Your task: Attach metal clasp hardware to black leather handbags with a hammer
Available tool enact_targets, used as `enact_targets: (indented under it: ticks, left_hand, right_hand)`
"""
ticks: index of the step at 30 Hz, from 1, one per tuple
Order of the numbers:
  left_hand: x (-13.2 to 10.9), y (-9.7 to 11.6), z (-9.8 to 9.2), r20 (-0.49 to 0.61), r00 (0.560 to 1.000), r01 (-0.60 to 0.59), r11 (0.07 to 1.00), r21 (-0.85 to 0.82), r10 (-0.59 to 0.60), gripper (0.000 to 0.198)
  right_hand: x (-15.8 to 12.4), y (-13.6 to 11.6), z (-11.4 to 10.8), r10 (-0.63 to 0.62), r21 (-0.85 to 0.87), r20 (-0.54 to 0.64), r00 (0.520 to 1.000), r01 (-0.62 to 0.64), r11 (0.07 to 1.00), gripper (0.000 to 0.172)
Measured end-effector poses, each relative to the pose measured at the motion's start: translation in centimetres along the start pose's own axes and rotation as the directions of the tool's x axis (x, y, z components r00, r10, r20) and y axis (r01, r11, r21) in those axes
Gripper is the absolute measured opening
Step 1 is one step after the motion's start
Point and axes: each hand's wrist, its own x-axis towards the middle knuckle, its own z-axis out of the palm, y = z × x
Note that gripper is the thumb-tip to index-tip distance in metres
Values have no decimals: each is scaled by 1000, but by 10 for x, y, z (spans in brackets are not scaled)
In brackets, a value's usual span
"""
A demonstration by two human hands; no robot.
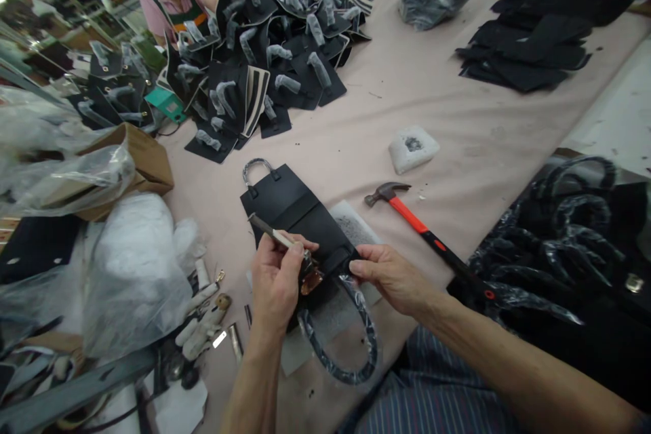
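In my left hand [279, 271] is a slim metal punch [272, 229] with a pale grip, its shaft pointing up and left. Close below those fingers shows a shiny coppery piece [311, 281]; I cannot tell whether it is held. My right hand [389, 274] pinches the near edge of a black handbag piece [305, 217] between thumb and fingers. The piece lies flat and has two plastic-wrapped handles, one at the far end and one looped handle [375, 346] toward me. Partly under it is a pale slab [356, 222] with dark marks.
A claw hammer [414, 220] with a red and black handle lies to the right, beyond it a white block [413, 148]. Black bag pieces [285, 61] heap at the back, flat black pieces [534, 34] at back right. Wrapped handles [574, 217] crowd the right. A person [175, 0] is across the table.
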Motion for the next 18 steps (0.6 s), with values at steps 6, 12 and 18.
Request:
enact_targets:
  ticks: [6, 12, 18]
  left_hand:
    - [-21, 24, 0, 100, 993, 11, 869, 495, -69, 9]
    - [-22, 11, 8, 325, 946, -200, 770, 606, -11, 13]
    - [-19, 16, 18, 454, 890, -319, 663, 678, -36, 17]
  right_hand:
    - [-3, -2, 8, -59, 35, 23, 998, 58, 998, 25]
    - [-5, 9, 6, -99, 36, -7, 995, 99, 994, 22]
    - [-3, 21, -1, -146, 91, -2, 989, 146, 985, 25]
